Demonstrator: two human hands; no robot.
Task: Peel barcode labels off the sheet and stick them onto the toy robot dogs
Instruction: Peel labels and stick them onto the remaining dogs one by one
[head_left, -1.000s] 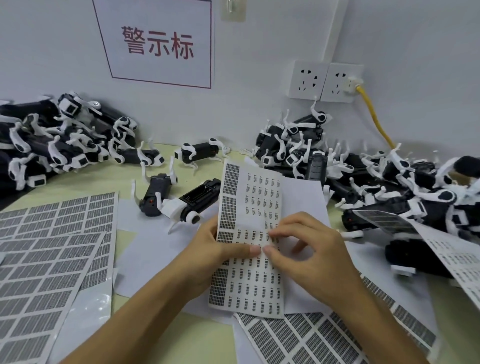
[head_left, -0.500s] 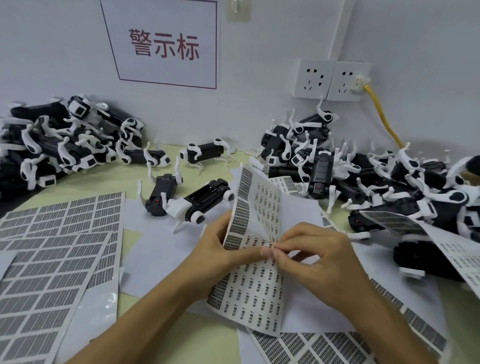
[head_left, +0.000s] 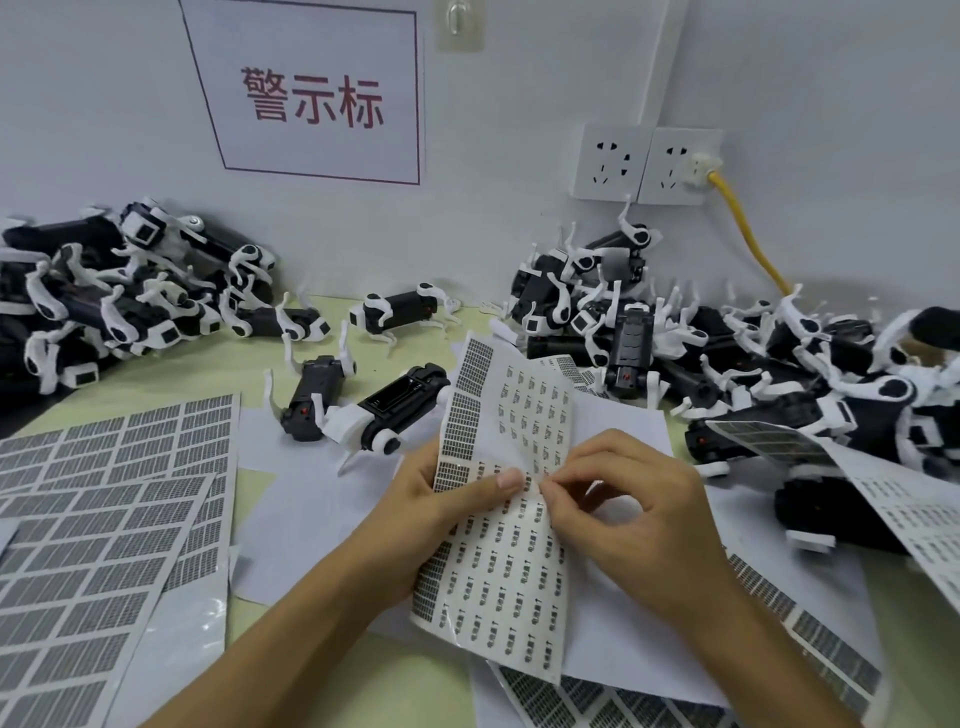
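A pale green desk (head_left: 171, 374) holds heaps of toy robot dogs (head_left: 613, 312) beyond both hands. The left hand (head_left: 441, 499) grips a bent label sheet (head_left: 498, 571) with thumb on top; the right hand (head_left: 623, 509) pinches a small barcode label (head_left: 535, 480) beside that thumb. The label could tear or curl onto itself if pulled hard. No containers are visible.

A white label sheet (head_left: 498, 499) printed with rows of small barcode labels stands near the lower centre of the frame, held up and curved, its top edge bent back. Black-and-white toy robot dogs lie in a heap at the left (head_left: 114, 301) and a larger heap at the right (head_left: 727, 364); two dogs (head_left: 363, 410) lie on their sides at centre, just left of the sheet.
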